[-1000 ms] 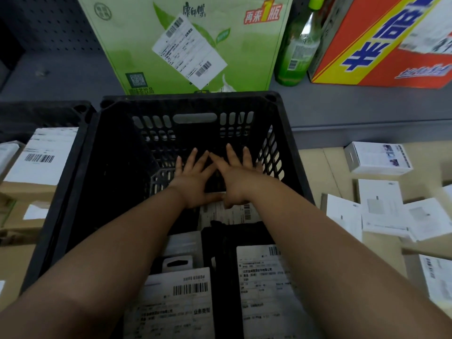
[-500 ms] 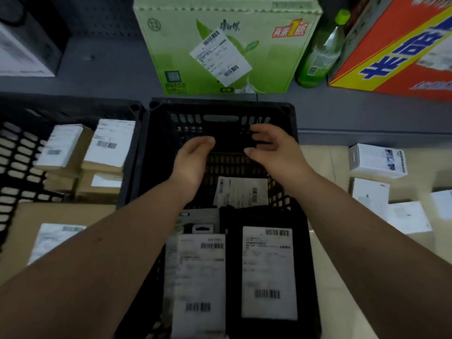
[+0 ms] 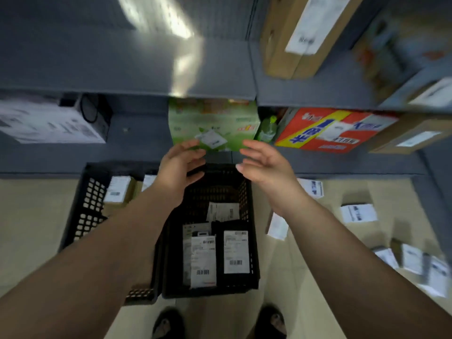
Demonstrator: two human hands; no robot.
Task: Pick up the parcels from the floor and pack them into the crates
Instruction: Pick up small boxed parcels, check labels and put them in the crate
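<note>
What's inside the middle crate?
The middle crate holds flat parcels with white barcode labels, lying on its bottom. Anything beneath them is covered.

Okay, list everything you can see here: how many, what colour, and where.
crates: two, black, side by side on floor
labelled parcels: at least four, black and white, in middle crate
brown boxes: at least two, in left crate
loose parcels: several, white, floor at right
green carton: one, lower shelf
bottle: one, green, beside green carton
red-yellow carton: one, lower shelf, right
white box: one, lower shelf, left
brown carton: one, upper shelf
shoes: two, dark, bottom edge
left hand, right hand: open, empty, above middle crate
</note>
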